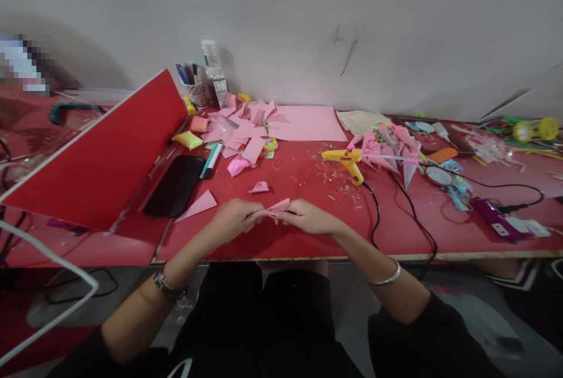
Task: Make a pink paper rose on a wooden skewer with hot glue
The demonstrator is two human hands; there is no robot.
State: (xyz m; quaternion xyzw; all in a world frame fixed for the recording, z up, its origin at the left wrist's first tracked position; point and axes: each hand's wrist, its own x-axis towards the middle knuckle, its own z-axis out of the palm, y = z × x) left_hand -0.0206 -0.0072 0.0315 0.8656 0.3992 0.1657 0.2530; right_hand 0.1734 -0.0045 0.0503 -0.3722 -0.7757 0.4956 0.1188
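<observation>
Between my two hands, just above the red table's front part, is a small piece of pink paper (280,206), partly rolled or folded. My left hand (237,215) pinches its left end, and my right hand (308,216) pinches its right end. A small curled pink paper scrap (259,187) lies just beyond my hands. Left of my left hand rests a flat pink paper triangle (197,205). My fingers hide part of the held paper.
A yellow glue gun (345,161) lies right of centre, its black cord trailing forward. Behind it sit several pink paper cones (389,146). Pink paper pieces (241,125) are heaped at the back. A black phone (175,185) lies beside a standing red board (109,155). A purple power strip (501,219) is far right.
</observation>
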